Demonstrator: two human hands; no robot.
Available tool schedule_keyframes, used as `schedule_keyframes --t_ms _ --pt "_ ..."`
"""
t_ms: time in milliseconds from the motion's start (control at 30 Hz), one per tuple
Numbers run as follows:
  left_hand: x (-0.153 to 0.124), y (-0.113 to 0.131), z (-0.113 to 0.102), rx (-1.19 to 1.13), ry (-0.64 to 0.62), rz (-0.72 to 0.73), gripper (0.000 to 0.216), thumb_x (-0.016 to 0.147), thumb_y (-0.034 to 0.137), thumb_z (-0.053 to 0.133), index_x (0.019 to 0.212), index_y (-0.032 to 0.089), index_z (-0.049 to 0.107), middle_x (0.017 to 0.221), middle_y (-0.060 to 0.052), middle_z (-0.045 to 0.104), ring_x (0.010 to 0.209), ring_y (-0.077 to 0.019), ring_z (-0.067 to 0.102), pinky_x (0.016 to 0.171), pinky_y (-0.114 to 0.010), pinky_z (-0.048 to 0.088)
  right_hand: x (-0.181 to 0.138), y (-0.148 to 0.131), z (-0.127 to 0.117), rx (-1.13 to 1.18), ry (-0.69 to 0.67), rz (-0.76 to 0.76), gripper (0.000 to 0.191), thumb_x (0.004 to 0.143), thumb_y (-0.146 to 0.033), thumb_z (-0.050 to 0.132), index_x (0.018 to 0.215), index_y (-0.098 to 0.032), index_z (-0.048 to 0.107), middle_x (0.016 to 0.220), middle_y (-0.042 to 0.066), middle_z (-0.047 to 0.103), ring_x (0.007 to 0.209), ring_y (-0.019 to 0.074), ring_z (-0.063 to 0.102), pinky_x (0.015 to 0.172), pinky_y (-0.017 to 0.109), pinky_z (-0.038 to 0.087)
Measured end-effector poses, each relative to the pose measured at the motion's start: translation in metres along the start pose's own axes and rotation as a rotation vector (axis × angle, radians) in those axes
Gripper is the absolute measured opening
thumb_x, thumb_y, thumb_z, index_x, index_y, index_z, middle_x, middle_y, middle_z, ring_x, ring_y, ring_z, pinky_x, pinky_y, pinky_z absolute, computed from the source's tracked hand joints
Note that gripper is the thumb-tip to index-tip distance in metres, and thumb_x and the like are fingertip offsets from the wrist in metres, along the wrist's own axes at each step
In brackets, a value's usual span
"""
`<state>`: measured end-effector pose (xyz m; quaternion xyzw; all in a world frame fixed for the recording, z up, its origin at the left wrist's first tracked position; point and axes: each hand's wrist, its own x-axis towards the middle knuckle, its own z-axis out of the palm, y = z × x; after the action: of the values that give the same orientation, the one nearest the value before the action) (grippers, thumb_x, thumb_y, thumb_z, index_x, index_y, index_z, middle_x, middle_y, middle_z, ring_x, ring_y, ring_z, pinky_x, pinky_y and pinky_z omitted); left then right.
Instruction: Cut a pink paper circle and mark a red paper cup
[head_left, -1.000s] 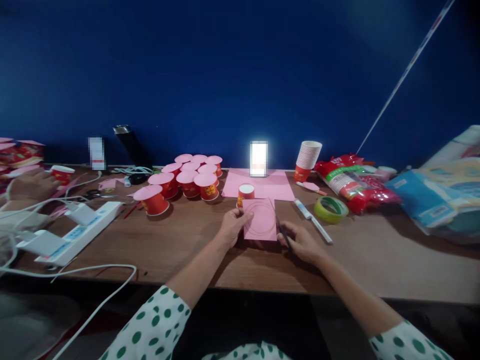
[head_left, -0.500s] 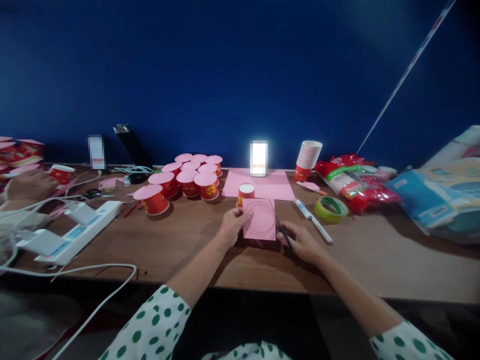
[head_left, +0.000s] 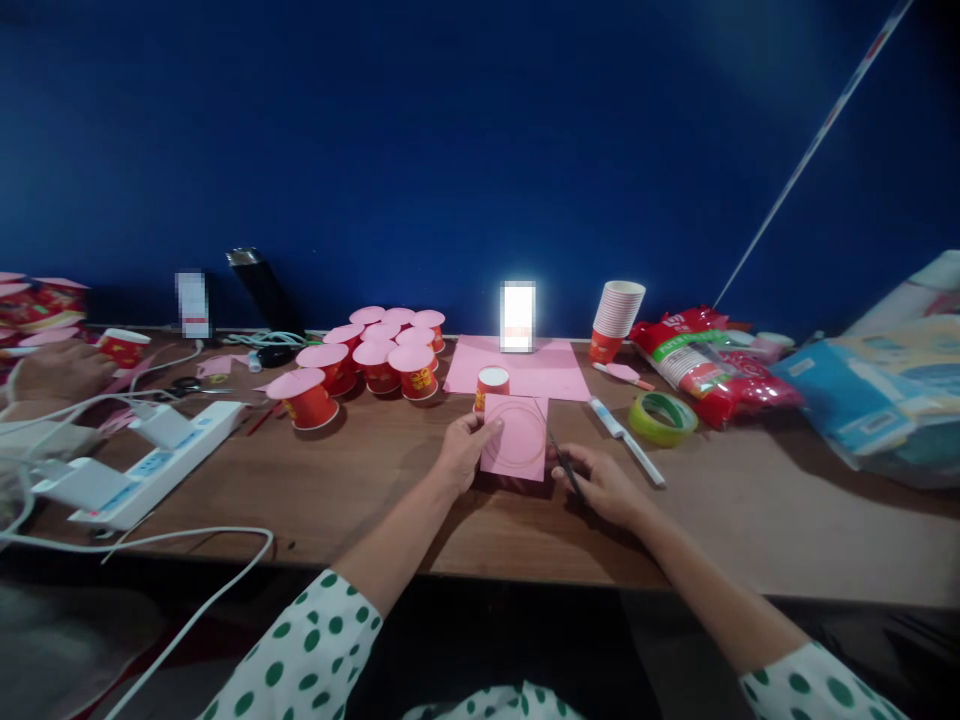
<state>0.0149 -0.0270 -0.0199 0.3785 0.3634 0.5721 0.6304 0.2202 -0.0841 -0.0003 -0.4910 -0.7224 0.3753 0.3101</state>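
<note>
- A white cable (head_left: 217, 535) loops over the front left edge of the counter (head_left: 757, 520), beside a white power strip (head_left: 180, 450) with two plugs in it.
- The hands are at the middle of the counter: the left hand (head_left: 461, 450) pinches the left side of a pink paper square (head_left: 517, 440), thumb on the front; the right hand (head_left: 604, 485) is closed round the handles of a pair of dark scissors (head_left: 568, 467).
- The scissors' thin blades stand along the square's right side; whether they bite into it I cannot tell.
- The square has straight edges and a faint brownish ring drawn on it, nearly filling it.
- A red cup (head_left: 493, 379) stands right behind the square, which hides its lower part.
- To the right lie a white stick (head_left: 628, 440) and a roll of yellow-green tape (head_left: 662, 420); further right is a blue package (head_left: 862, 400).
- At the left, another person's hand (head_left: 64, 372) is near a tilted red cup; a second pair of scissors (head_left: 191, 387) lies near the power strip.
- Red cups with pink discs on top (head_left: 375, 355) crowd together left of centre.
- Behind the near cup lies a big pink sheet (head_left: 559, 375), with a stack of paper cups (head_left: 616, 320) and a shiny red bag (head_left: 697, 360) to its right.
- Furthest back are a glowing phone (head_left: 517, 318), a leaning black flask (head_left: 262, 290) and the blue wall (head_left: 450, 150).
</note>
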Motion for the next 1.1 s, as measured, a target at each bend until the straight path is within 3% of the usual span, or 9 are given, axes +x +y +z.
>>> schedule_keyframes --t_ms 367,567,767,1100 --pt "-0.0003 -0.0002 0.0014 0.022 0.022 -0.019 0.035 0.053 0.033 0.079 0.075 0.009 0.066 0.067 -0.005 0.067 0.061 -0.0132 0.06 0.068 -0.029 0.049 0.0009 -0.003 -0.0007 0.005 -0.01 -0.031 0.024 0.08 -0.034 0.052 0.095 -0.016 0.058 0.073 0.001 0.06 0.064 0.0134 0.052 0.058 0.022 0.04" --pt "-0.0008 0.0005 0.0012 0.031 0.022 -0.046 0.034 0.052 0.033 0.08 0.073 0.01 0.065 0.066 -0.005 0.067 0.059 -0.0126 0.059 0.066 -0.028 0.049 -0.0001 -0.0043 -0.0017 -0.007 -0.013 -0.022 0.021 0.081 -0.035 0.051 0.091 -0.017 0.057 0.063 -0.003 0.051 0.055 0.01 0.044 0.051 0.021 0.036" --pt "0.0 -0.0025 -0.0007 0.063 0.004 -0.022 0.033 0.054 0.035 0.078 0.071 0.01 0.065 0.067 -0.004 0.067 0.058 -0.0119 0.059 0.064 -0.027 0.048 -0.0001 -0.0079 -0.002 0.012 -0.026 -0.047 0.017 0.081 -0.032 0.051 0.088 -0.017 0.056 0.068 -0.002 0.053 0.06 0.0103 0.045 0.055 0.021 0.037" --pt "-0.0018 0.0 0.0006 0.081 -0.001 -0.025 0.033 0.053 0.035 0.078 0.069 0.01 0.064 0.063 -0.003 0.064 0.057 -0.0116 0.057 0.062 -0.027 0.047 0.0002 -0.0042 -0.0001 0.03 -0.011 -0.039 0.025 0.08 -0.038 0.051 0.091 -0.017 0.058 0.066 -0.002 0.053 0.058 0.0109 0.045 0.053 0.021 0.037"
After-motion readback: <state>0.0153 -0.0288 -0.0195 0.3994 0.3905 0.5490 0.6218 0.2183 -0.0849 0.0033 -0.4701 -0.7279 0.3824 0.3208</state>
